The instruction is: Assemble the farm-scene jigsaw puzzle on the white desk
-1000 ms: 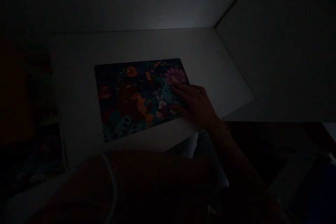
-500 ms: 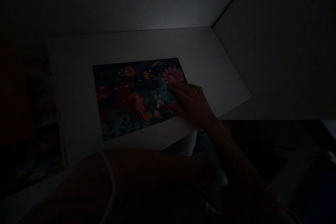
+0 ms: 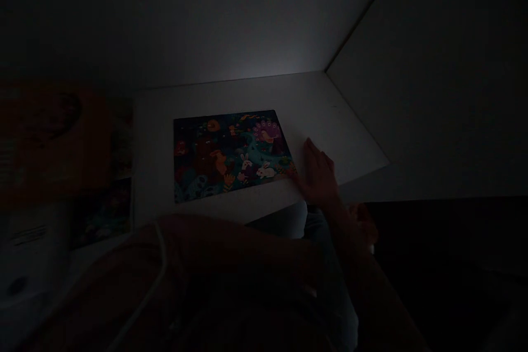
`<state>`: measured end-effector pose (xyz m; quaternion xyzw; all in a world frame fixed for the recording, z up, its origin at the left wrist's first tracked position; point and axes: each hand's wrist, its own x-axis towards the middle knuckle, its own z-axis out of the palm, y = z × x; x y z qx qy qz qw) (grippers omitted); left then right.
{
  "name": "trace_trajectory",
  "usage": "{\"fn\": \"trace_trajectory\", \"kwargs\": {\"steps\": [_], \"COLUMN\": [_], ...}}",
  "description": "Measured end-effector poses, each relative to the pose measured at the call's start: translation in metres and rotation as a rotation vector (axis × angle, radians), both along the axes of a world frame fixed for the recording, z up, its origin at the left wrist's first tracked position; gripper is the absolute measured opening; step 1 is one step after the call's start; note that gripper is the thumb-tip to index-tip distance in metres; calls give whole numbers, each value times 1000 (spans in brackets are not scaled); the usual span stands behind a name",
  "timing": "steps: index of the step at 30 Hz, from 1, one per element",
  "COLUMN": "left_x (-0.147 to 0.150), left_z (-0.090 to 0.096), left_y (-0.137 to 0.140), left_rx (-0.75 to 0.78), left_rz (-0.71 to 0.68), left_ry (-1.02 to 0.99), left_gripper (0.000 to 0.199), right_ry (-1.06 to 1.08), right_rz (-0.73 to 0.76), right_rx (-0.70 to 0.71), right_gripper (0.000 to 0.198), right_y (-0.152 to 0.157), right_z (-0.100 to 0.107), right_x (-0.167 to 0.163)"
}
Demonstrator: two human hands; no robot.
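Observation:
A dark rectangular picture board point(image 3: 231, 159) lies flat on the white table point(image 3: 157, 104). It shows cartoon forest animals, among them a purple peacock, white rabbits and a brown bear; in the dim light I cannot tell whether it has puzzle seams. My right hand point(image 3: 319, 176) is by the board's right edge, fingers stretched out and thumb apart. The thumb is close to the board's lower right corner. My left forearm point(image 3: 247, 245) crosses low in front of me. Its hand is lost in shadow around my right forearm, so its fingers cannot be made out.
At the left is an orange box point(image 3: 53, 143), with another dark printed picture point(image 3: 103, 212) beside it. White paper with black print point(image 3: 31, 236) lies below the box. A pale wall point(image 3: 231, 27) rises behind the table and a panel point(image 3: 433, 93) stands at the right.
My right hand has slid off the picture board to the right, uncovering a second rabbit and the peacock's lower part. The view has shifted left, bringing more of the orange box in.

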<state>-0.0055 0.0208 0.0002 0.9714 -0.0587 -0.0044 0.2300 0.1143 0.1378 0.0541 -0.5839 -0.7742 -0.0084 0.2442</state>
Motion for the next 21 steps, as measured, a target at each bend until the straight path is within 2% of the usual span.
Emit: {"fn": "trace_trajectory", "kwargs": {"steps": [1, 3, 6, 9, 12, 13, 15, 16, 17, 18, 20, 21], "left_x": [2, 6, 9, 1, -23, -36, -67, -85, -104, -124, -159, -174], "left_z": [4, 12, 31, 60, 96, 107, 126, 132, 135, 135, 127, 120], "left_y": [7, 21, 36, 46, 57, 62, 73, 78, 82, 86, 93, 96], "left_rx": [-49, -117, -182, -123, -83, -85, -87, 4, 149, 229, 337, 434], "left_rz": [-156, -213, -79, 114, 276, 314, 480, 635, 877, 1048, 1257, 1356], "left_ry": [0, 13, 61, 182, 188, 147, -84, -192, -282, -313, -316, -217], "left_gripper": [25, 19, 23, 23, 16, 21, 33, 38, 44, 50, 47, 43], "right_ry": [13, 28, 47, 109, 238, 296, 417, 456, 485, 475, 376, 316], "right_rz": [-11, -16, -10, -21, -3, 1, -5, 1, 18, 46, 58, 28], "right_rx": [20, 54, 92, 146, 230, 266, 334, 336, 335, 285, 172, 93], "right_gripper": [97, 96, 89, 80, 50, 41, 29, 23, 17, 14, 22, 29], "right_y": [1, 2, 5, 10, 8, 3, -14, -27, -43, -62, -105, -128], "right_z": [-2, -6, -15, -18, -12, -9, -8, -11, -17, -28, -59, -78], "right_x": [-2, -3, -4, -4, 0, 3, 13, 21, 31, 43, 69, 82]}}
